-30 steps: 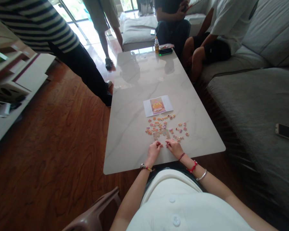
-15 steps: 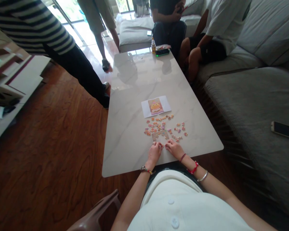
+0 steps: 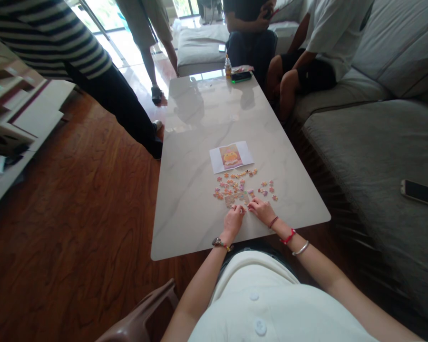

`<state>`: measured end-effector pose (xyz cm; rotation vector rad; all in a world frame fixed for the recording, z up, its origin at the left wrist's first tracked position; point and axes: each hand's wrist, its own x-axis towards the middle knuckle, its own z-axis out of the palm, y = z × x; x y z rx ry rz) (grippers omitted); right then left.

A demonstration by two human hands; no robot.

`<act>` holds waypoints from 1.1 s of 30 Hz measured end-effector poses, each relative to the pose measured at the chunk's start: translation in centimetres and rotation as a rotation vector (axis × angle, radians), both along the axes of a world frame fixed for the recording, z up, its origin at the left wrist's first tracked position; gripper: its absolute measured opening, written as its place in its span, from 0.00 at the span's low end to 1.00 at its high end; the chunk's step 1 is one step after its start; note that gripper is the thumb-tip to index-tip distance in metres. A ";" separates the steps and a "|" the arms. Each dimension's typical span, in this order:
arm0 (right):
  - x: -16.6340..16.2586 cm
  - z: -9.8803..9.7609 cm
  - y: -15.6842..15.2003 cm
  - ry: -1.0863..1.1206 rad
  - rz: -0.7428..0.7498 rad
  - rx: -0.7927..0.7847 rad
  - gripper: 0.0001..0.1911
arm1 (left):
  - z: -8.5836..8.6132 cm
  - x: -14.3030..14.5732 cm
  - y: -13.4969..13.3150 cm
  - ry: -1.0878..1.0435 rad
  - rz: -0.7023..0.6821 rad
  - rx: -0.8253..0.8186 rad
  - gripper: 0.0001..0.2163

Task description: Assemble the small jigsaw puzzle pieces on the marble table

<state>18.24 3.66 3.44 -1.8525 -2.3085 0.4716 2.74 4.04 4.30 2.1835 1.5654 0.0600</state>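
Small orange and pink puzzle pieces (image 3: 235, 183) lie scattered on a white marble table (image 3: 199, 142), below a reference picture (image 3: 231, 156) of a yellow figure. A small joined patch of pieces (image 3: 237, 198) sits at the near edge of the scatter. My left hand (image 3: 233, 220) rests by that patch with its fingers curled, pinching at a piece I cannot make out. My right hand (image 3: 262, 210) lies beside it, fingertips pressed down on pieces next to the patch.
A grey sofa (image 3: 378, 133) runs along the right, with a phone (image 3: 421, 193) on its seat. Two people sit at the far end, another in a striped top (image 3: 50, 38) stands at the left. A bottle (image 3: 228, 66) and phone (image 3: 241, 76) stand at the table's far end.
Both hands have moved forward from the table's near edge up to the joined patch. The view has shifted slightly.
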 end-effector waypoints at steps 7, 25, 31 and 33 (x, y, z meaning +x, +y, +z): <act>-0.6 -0.3 -0.2 0.056 -0.031 0.008 0.10 | -0.3 0.3 0.3 -0.008 -0.004 0.014 0.08; -0.3 -1.0 -3.2 0.204 0.046 0.031 0.06 | -0.5 -0.7 -0.1 -0.034 -0.024 -0.001 0.06; 2.0 -1.1 -3.1 0.300 -0.109 0.089 0.09 | -0.4 -1.0 -0.5 -0.068 -0.065 -0.041 0.05; 3.6 -1.0 -2.6 0.289 -0.209 0.102 0.09 | -0.4 -1.0 -0.2 -0.069 -0.062 -0.079 0.05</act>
